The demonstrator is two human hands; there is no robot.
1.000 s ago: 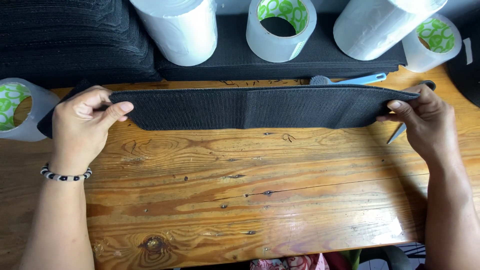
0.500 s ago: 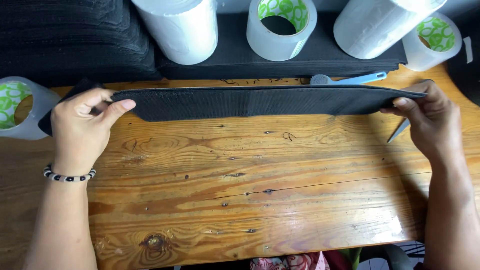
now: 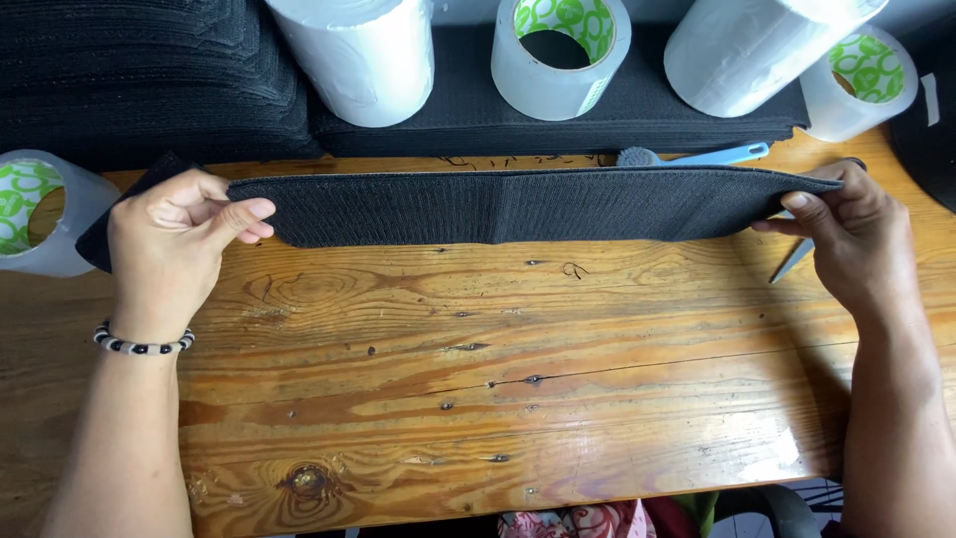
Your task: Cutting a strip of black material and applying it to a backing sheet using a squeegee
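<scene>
So the black fabric band [image 3: 518,204] is stretched flat across the far part of the wooden counter [image 3: 498,399], one end in each hand. The left hand [image 3: 174,244] is pinched shut on the left end, thumb on top and fingers curled underneath, and the right hand [image 3: 846,234] is clamped on the right end the same way.

What I'd worry about: the grip is only at the very tips of the band, so a bit more pull and one end could slip out and snap back toward the other side. There's a pair of scissors [image 3: 792,261] lying just under the right hand, blade tip poking out, so fingers could catch it. Also the light blue brush [image 3: 697,155] sits just behind the band, near the tape rolls [image 3: 560,55], and a sliding band could knock it about. The center seam might twist too if the pull is uneven.
</scene>
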